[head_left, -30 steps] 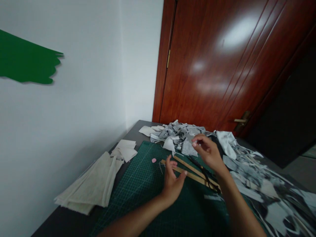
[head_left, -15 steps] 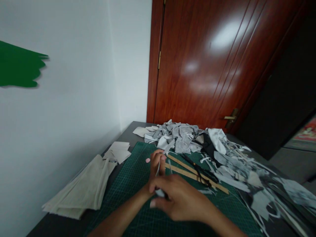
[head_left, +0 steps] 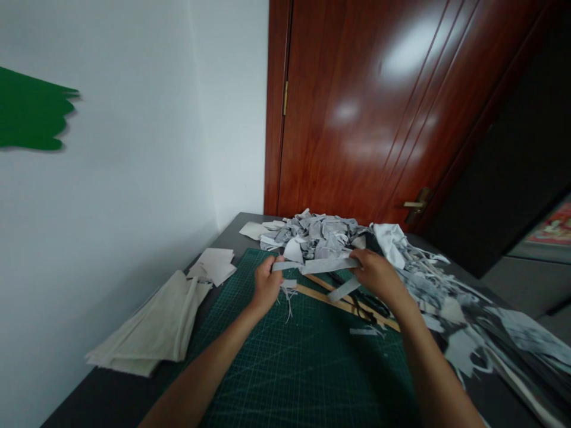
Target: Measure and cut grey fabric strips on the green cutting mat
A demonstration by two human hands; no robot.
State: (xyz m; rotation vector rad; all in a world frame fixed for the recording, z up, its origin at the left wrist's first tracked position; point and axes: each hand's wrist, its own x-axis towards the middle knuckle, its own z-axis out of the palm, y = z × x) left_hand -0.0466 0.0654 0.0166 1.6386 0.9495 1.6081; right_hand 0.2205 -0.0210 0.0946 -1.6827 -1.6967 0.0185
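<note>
A grey fabric strip (head_left: 328, 266) is stretched level between my two hands above the green cutting mat (head_left: 285, 368). My left hand (head_left: 267, 285) pinches its left end, where loose threads dangle below. The fingers of my right hand (head_left: 372, 273) are closed on the other end, and a tail of strip hangs down beside them. Beneath the strip lie two wooden rulers (head_left: 321, 297) and black-handled scissors (head_left: 372, 303), partly covered by the strip and my right hand. A small grey scrap (head_left: 363, 331) rests on the mat.
Grey and white fabric scraps (head_left: 325, 232) are heaped at the back of the dark table. More cloth and cords (head_left: 464, 339) spread along the right. Folded cream fabric (head_left: 151, 327) and pale squares (head_left: 216, 266) lie at the left, near the wall.
My hands were close together, one in front of the other, over the mat. They have moved apart and up, and the strip is now pulled out between them.
</note>
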